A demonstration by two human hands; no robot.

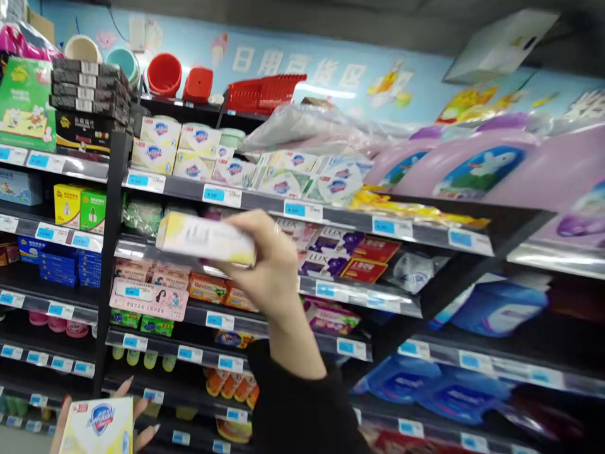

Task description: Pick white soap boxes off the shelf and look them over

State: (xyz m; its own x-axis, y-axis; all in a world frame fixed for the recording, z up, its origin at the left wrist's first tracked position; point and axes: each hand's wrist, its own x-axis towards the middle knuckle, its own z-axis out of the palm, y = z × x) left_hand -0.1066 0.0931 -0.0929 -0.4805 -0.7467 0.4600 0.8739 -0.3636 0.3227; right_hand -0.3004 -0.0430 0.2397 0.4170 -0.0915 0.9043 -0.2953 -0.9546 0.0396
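Observation:
My right hand (pixel 267 258) is raised in front of the shelves, its fingers closed around one end of a white and yellow soap box (pixel 205 239), which is blurred by motion. Low at the bottom left, my left hand (pixel 140 416) holds a second soap box (pixel 99 425) with Safeguard lettering, its front facing me. Several matching Safeguard boxes (pixel 155 145) stand stacked on the upper shelf, behind and above my right hand. LUX soap boxes (pixel 331 246) lie on the shelf just right of that hand.
Price-tagged shelf edges (pixel 222 195) run across the view. Large pink detergent bottles (pixel 482 157) stand at upper right, with blue bags (pixel 425 384) lower down. Red plastic baskets (pixel 265 93) sit on top. Black boxes (pixel 89 88) are stacked at upper left.

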